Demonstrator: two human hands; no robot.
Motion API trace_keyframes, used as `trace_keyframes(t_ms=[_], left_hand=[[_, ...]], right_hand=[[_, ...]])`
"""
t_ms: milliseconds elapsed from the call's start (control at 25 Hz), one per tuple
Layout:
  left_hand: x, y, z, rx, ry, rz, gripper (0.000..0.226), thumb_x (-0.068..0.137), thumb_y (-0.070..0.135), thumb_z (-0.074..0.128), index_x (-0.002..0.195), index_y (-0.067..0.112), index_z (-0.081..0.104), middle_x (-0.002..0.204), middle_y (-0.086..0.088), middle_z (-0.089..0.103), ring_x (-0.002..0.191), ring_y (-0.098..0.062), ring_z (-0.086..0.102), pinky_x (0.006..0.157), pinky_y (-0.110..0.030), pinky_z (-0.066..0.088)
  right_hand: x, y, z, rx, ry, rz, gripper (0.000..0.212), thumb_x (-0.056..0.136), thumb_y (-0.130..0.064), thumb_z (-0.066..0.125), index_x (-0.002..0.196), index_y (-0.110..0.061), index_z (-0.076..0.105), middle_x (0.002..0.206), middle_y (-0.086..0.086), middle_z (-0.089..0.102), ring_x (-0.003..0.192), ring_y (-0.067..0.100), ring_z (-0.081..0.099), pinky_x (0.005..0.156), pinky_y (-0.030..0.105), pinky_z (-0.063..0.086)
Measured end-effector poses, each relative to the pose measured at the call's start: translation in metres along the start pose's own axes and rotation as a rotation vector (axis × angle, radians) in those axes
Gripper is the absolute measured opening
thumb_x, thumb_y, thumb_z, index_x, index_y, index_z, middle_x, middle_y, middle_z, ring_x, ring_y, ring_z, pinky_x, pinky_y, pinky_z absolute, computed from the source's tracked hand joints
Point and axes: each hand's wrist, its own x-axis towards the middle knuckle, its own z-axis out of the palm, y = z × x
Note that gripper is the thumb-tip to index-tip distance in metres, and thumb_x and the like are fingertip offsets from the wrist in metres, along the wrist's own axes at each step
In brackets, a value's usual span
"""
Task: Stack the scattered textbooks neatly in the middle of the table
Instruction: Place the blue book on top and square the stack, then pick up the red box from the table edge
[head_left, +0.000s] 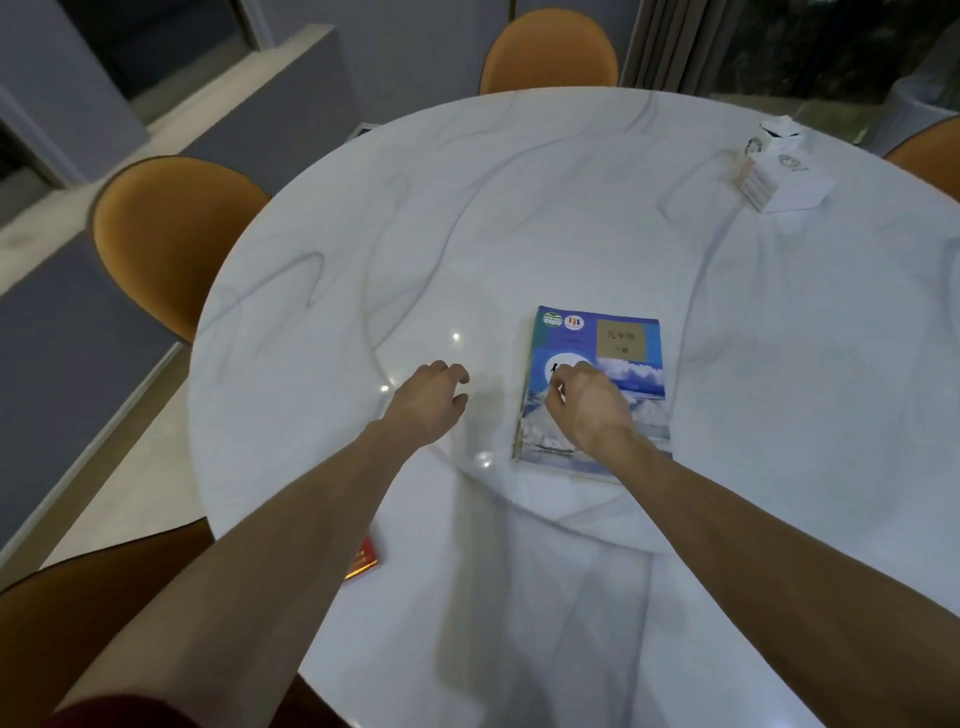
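With my right hand (584, 397) loosely curled, empty, over the blue textbook (597, 384) mid-tabletop (519, 208) and my left hand (434, 397) open beside it, I'd square that book before fetching the red one (365, 560) under my left forearm.

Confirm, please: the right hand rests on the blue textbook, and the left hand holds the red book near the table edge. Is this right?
One part is wrong. In the head view the left hand is empty, over bare table; the red book lies untouched under that forearm. The right hand is indeed on the blue textbook.
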Motion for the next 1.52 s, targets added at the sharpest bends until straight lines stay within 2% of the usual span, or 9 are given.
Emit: trace_keyframes(t_ms=[360,560,760,920,1040,1120,1240,1360,1520], left_hand=[[-0.078,-0.082,-0.018,-0.001,0.017,-0.105,0.04,0.093,0.026,0.051,0.131,0.016,0.047,0.124,-0.008,0.055,0.116,-0.024,0.05,0.092,-0.04,0.048],[-0.119,-0.124,0.011,-0.038,-0.018,-0.15,0.06,0.088,0.036,0.059,0.14,0.015,0.036,0.135,-0.01,0.047,0.123,-0.026,0.043,0.099,-0.039,0.045],[-0.144,-0.146,0.051,-0.09,-0.081,-0.145,0.084,0.076,0.047,0.069,0.143,0.015,0.029,0.146,-0.009,0.033,0.137,-0.025,0.026,0.107,-0.037,0.037],[-0.159,-0.152,0.075,-0.016,-0.009,-0.098,0.103,0.064,0.07,0.064,0.141,0.011,0.03,0.141,-0.008,0.039,0.133,-0.025,0.031,0.112,-0.036,0.032],[-0.161,-0.154,0.088,-0.017,0.032,-0.074,0.101,0.065,0.065,0.066,0.141,0.01,0.029,0.14,-0.008,0.04,0.132,-0.024,0.033,0.112,-0.036,0.032],[-0.162,-0.153,0.093,-0.045,0.036,-0.081,0.094,0.069,0.057,0.068,0.142,0.011,0.029,0.141,-0.008,0.039,0.132,-0.024,0.033,0.107,-0.035,0.038],[-0.162,-0.153,0.094,-0.096,0.047,-0.086,0.087,0.072,0.052,0.068,0.14,0.011,0.033,0.142,-0.009,0.038,0.132,-0.023,0.032,0.098,-0.035,0.047],[-0.162,-0.153,0.087,-0.114,0.073,-0.052,0.087,0.071,0.054,0.068,0.139,0.011,0.035,0.139,-0.009,0.038,0.132,-0.023,0.031,0.094,-0.034,0.049],[-0.153,-0.143,0.069,-0.135,0.088,0.014,0.085,0.072,0.051,0.07,0.138,0.01,0.036,0.137,-0.01,0.037,0.131,-0.022,0.031,0.092,-0.034,0.05]], right_hand=[[-0.033,-0.086,0.042,0.115,-0.164,-0.179,0.027,0.091,-0.022,0.046,0.107,-0.009,0.063,0.11,0.013,0.062,0.099,0.03,0.06,0.082,0.036,0.049],[-0.051,-0.127,0.08,0.173,-0.302,-0.198,0.028,0.091,-0.023,0.048,0.112,-0.009,0.062,0.109,0.011,0.066,0.096,0.028,0.062,0.082,0.036,0.053],[-0.072,-0.155,0.122,0.15,-0.403,-0.191,0.034,0.092,-0.025,0.049,0.122,-0.011,0.056,0.118,0.011,0.063,0.108,0.026,0.059,0.089,0.035,0.051],[-0.084,-0.166,0.147,0.074,-0.423,-0.152,0.037,0.093,-0.031,0.046,0.125,-0.012,0.05,0.122,0.01,0.055,0.112,0.026,0.054,0.088,0.037,0.048],[-0.089,-0.172,0.159,0.03,-0.39,-0.143,0.038,0.094,-0.034,0.045,0.123,-0.01,0.05,0.12,0.011,0.054,0.111,0.027,0.052,0.087,0.037,0.046],[-0.089,-0.176,0.166,0.07,-0.398,-0.114,0.036,0.094,-0.033,0.046,0.118,-0.007,0.054,0.116,0.013,0.058,0.108,0.027,0.055,0.085,0.034,0.046],[-0.088,-0.18,0.17,0.205,-0.416,-0.054,0.027,0.092,-0.025,0.051,0.104,-0.003,0.061,0.104,0.016,0.067,0.098,0.029,0.062,0.074,0.029,0.043],[-0.089,-0.179,0.164,0.388,-0.401,0.011,0.024,0.09,-0.018,0.055,0.107,-0.003,0.063,0.104,0.016,0.07,0.097,0.028,0.065,0.079,0.028,0.046],[-0.09,-0.172,0.141,0.575,-0.342,0.099,0.027,0.088,-0.021,0.06,0.11,-0.006,0.063,0.103,0.016,0.07,0.094,0.028,0.066,0.081,0.031,0.051]])
